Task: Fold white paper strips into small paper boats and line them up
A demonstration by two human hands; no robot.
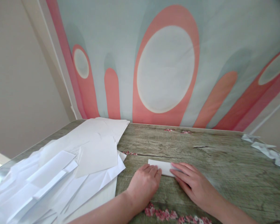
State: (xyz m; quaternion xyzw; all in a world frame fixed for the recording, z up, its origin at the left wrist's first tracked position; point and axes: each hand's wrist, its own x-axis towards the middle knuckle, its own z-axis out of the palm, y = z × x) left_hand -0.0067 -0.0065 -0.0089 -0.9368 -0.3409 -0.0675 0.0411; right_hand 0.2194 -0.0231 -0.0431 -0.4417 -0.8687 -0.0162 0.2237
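Note:
A small folded strip of white paper (164, 168) lies flat on the wood-patterned table (151, 141), between my two hands. My left hand (146, 182) is closed, its curled fingers pressing on the strip's left part. The fingers of my right hand (189, 180) stretch out over the strip's right end, pressing it against the table. Part of the strip is hidden under the fingers of both hands.
Loose and folded white sheets (96, 158) cover the table's left side in an overlapping pile. Several folded white paper pieces (266, 149) lie along the right edge. A patterned backdrop (207, 62) rises behind the table.

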